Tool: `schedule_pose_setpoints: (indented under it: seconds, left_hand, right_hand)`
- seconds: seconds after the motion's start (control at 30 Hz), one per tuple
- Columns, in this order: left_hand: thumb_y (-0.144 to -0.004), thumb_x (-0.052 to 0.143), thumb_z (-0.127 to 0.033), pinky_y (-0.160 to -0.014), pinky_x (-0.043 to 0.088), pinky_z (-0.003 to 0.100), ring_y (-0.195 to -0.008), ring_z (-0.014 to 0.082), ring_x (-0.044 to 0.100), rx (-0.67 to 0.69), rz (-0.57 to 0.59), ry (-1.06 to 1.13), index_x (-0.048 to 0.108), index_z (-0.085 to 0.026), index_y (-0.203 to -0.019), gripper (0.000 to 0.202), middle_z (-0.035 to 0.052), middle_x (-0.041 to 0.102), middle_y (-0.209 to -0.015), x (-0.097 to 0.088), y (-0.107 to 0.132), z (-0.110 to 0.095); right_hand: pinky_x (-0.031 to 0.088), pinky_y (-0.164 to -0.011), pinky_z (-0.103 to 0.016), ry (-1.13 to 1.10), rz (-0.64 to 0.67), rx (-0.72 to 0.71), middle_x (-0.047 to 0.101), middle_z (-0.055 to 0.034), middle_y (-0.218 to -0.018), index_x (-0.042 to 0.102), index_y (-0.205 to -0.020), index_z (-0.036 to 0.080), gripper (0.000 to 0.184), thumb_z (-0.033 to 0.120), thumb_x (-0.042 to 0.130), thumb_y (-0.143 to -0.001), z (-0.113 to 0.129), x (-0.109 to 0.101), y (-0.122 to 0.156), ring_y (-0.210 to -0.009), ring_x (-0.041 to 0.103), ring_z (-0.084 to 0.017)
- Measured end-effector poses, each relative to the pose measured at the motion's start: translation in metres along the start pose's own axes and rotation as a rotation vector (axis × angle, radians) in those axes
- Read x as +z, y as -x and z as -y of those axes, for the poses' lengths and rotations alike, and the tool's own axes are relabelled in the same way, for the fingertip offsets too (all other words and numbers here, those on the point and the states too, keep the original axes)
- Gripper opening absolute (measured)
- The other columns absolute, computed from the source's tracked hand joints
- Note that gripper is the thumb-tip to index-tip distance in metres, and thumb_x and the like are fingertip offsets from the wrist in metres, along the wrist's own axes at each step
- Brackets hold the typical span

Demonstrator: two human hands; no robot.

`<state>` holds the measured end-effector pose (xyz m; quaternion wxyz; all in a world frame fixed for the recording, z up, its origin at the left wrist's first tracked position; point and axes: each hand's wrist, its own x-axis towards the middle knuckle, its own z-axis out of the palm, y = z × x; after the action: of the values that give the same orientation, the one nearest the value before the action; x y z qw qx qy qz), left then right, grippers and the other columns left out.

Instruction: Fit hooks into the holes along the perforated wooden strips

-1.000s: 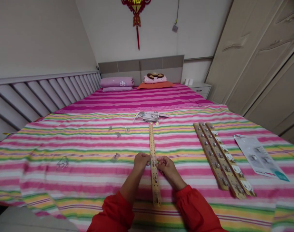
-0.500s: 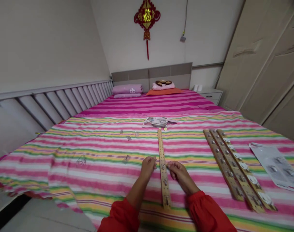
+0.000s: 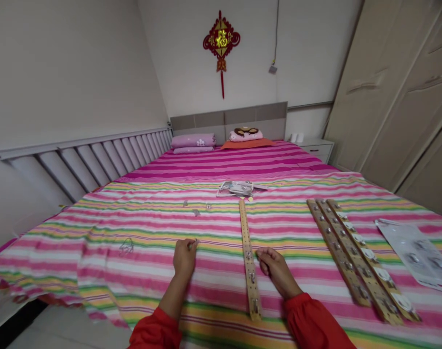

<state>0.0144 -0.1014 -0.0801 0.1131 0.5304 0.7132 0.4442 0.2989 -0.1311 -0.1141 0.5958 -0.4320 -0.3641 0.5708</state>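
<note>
A long wooden strip point(image 3: 249, 254) with rows of holes and a few metal fittings lies lengthwise on the striped bedspread in front of me. My right hand point(image 3: 275, 269) rests just right of it, fingers curled, fingertips near the strip's edge. My left hand point(image 3: 184, 257) is out to the left of the strip, fingers pinched on a small metal clip point(image 3: 192, 244) lying on the cover. Both arms wear red sleeves.
Three more wooden strips point(image 3: 355, 254) carrying metal fittings lie side by side at the right. A plastic packet point(image 3: 415, 252) lies beyond them. Opened packaging point(image 3: 239, 188) sits past the strip's far end. Small loose clips point(image 3: 196, 212) dot the left. Pillows point(image 3: 194, 141) and a wardrobe point(image 3: 399, 92) stand behind.
My left hand has left the strip and moved left to the small clip. My right hand stays by the strip. The view has tilted up a little.
</note>
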Motion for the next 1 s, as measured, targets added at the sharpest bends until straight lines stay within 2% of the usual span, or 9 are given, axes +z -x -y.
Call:
schedule_pose_setpoints:
  seconds: [0.1,0.2,0.3,0.4,0.53,0.63,0.77,0.9,1.0]
  left_hand:
    - [-0.072,0.063,-0.043,-0.067,0.041,0.030,-0.071,0.0198,0.054,-0.025,-0.016,0.129,0.065,-0.019,-0.065,0.025,0.0035,0.057,-0.070,0.003,-0.001,-0.001]
    - [-0.069,0.068,-0.040,-0.063,0.042,0.025,-0.065,0.0150,0.055,-0.152,0.004,0.482,0.062,-0.018,-0.065,0.024,0.0002,0.059,-0.063,0.002,0.005,-0.006]
    - [-0.069,0.072,-0.027,-0.060,0.045,0.020,-0.064,0.0110,0.060,-0.431,0.126,0.897,0.062,-0.016,-0.071,0.015,-0.0002,0.065,-0.068,-0.002,0.019,-0.019]
    - [-0.073,0.066,-0.014,-0.060,0.050,0.018,-0.069,0.0105,0.066,-0.693,0.285,1.209,0.065,-0.016,-0.084,0.011,0.0046,0.071,-0.082,-0.007,0.040,-0.038]
    - [-0.076,0.062,-0.007,-0.057,0.052,0.017,-0.067,0.0100,0.067,-0.797,0.379,1.338,0.064,-0.015,-0.088,0.015,0.0060,0.072,-0.084,-0.009,0.067,-0.061]
    - [-0.069,0.070,-0.009,-0.058,0.051,0.016,-0.068,0.0098,0.067,-0.769,0.408,1.307,0.064,-0.016,-0.087,0.020,0.0045,0.072,-0.084,-0.009,0.080,-0.071]
    - [-0.060,0.081,-0.026,-0.063,0.050,0.018,-0.072,0.0117,0.066,-0.561,0.443,1.137,0.065,-0.017,-0.082,0.029,0.0040,0.072,-0.083,-0.011,0.089,-0.078]
    - [-0.057,0.080,-0.038,-0.062,0.049,0.022,-0.067,0.0139,0.063,-0.302,0.344,0.878,0.065,-0.016,-0.075,0.031,0.0034,0.070,-0.073,-0.014,0.094,-0.089]
    - [-0.056,0.079,-0.039,-0.065,0.050,0.024,-0.069,0.0152,0.064,-0.295,0.288,0.848,0.065,-0.016,-0.073,0.031,0.0031,0.070,-0.072,-0.012,0.100,-0.098]
  right_hand:
    - [0.016,-0.037,-0.022,-0.007,-0.009,-0.005,0.042,0.0096,-0.040,0.060,-0.067,0.018,0.034,0.046,0.077,-0.061,-0.001,0.000,0.000,-0.033,0.028,-0.005]
    - [0.017,-0.037,-0.021,-0.022,-0.008,-0.007,0.043,0.0097,-0.040,0.060,-0.068,0.018,0.034,0.045,0.078,-0.061,-0.001,-0.001,0.000,-0.034,0.028,-0.005]
    - [0.017,-0.037,-0.021,-0.034,-0.008,-0.010,0.042,0.0097,-0.039,0.060,-0.068,0.017,0.033,0.045,0.078,-0.062,-0.001,-0.001,0.001,-0.034,0.028,-0.005]
    - [0.017,-0.037,-0.021,-0.044,-0.021,-0.020,0.043,0.0092,-0.040,0.061,-0.069,0.017,0.034,0.045,0.079,-0.061,0.001,0.000,0.003,-0.035,0.029,-0.006]
    - [0.020,-0.038,-0.022,-0.062,-0.067,-0.049,0.048,0.0077,-0.044,0.062,-0.069,0.018,0.034,0.044,0.080,-0.058,0.006,0.003,0.007,-0.035,0.033,-0.006]
    - [0.023,-0.038,-0.023,-0.069,-0.106,-0.062,0.054,0.0045,-0.051,0.062,-0.067,0.018,0.032,0.043,0.080,-0.058,0.010,0.006,0.012,-0.037,0.036,-0.007]
    - [0.019,-0.038,-0.022,-0.035,-0.079,-0.030,0.046,0.0070,-0.043,0.063,-0.069,0.019,0.031,0.046,0.076,-0.063,0.014,0.012,0.027,-0.036,0.030,-0.007]
    - [0.023,-0.040,-0.023,0.024,-0.011,-0.047,0.048,0.0057,-0.049,0.064,-0.072,0.019,0.033,0.050,0.075,-0.064,0.023,0.026,0.047,-0.040,0.033,-0.008]
    - [0.031,-0.044,-0.024,0.110,0.040,-0.104,0.054,0.0032,-0.059,0.065,-0.075,0.020,0.035,0.047,0.080,-0.059,0.031,0.040,0.061,-0.047,0.041,-0.010]
